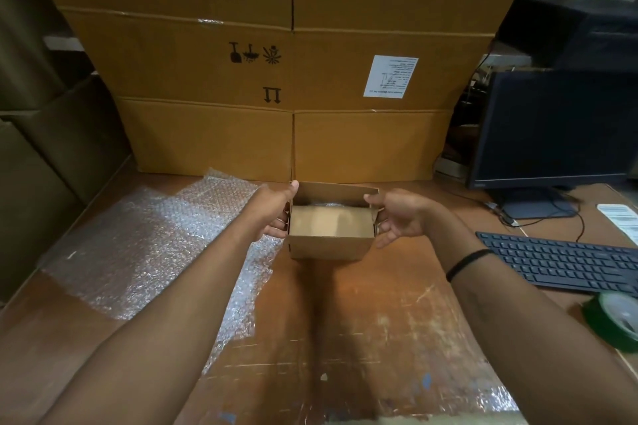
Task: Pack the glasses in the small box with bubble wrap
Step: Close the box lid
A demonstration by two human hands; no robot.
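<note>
Cardboard small box (328, 245), centre frame, is grasped at both side walls by left grip (272, 212) and right grip (400, 217); judged light, thin-walled, easily crushed.

small box (329, 245): brown cardboard, upright, mid-scene; near flap folded down over the opening, far flap standing up.
bubble wrap (145, 238): clear sheet lying flat, left of the box, reaching its left side.
</note>
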